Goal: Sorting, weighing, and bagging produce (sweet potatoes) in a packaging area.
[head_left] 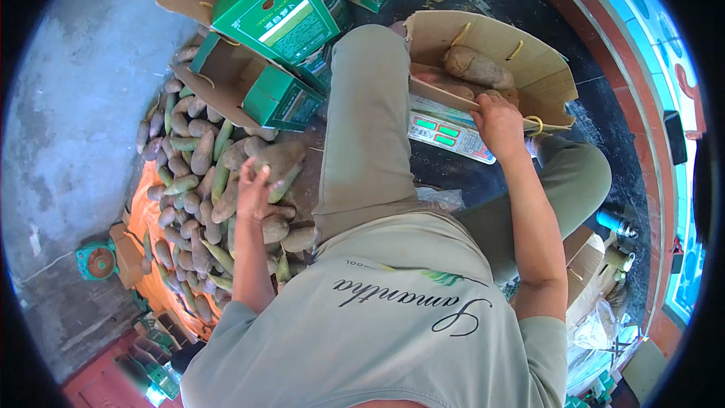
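Note:
My left hand (254, 195) is over the heap of tubers (200, 143), closed on a large brown tuber (281, 160) that is slightly blurred. The fingers behind it are partly hidden. On the other side, my right hand (500, 125) grips the near rim of an open cardboard box (540, 79). Inside that box lie a big brown tuber (477, 66) and some reddish-brown ones partly covered by the wall. The box stands on a digital scale (451, 136) with green lit displays.
Green printed cartons (276, 11) stand ahead on the left, one open carton (249, 87) beside the heap. An orange sheet (147, 204) lies under the tubers. A blue bottle (615, 223) is at the right. Plastic bags and cardboard are at the lower right.

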A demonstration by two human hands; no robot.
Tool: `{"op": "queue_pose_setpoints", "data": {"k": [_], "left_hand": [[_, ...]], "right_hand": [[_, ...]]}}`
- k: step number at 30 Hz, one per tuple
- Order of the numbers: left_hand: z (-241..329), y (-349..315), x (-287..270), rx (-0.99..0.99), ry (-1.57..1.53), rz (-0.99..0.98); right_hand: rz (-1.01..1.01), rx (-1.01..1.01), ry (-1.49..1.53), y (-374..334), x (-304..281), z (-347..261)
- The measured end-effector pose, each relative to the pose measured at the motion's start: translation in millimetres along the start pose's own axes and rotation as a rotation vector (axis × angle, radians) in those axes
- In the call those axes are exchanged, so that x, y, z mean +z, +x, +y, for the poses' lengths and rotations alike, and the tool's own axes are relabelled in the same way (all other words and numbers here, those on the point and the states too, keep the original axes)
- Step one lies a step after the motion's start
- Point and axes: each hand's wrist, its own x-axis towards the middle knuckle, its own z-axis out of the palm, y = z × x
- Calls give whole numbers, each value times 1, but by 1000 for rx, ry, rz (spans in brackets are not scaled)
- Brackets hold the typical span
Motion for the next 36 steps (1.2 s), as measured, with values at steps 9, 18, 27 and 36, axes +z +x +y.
{"op": "queue_pose_setpoints", "data": {"k": [9,18,27,36], "left_hand": [[157,-21,149,519,-43,-249],[161,-12,309,356,-6,-580],[77,9,426,29,83,-812],[80,25,395,320,374,-797]], "right_hand": [[-54,-34,-95,-2,1,-5],[-13,-35,-119,-8,-2,-12],[5,-40,-144,-9,4,-13],[-73,-31,-148,-10,-7,-15]]}}
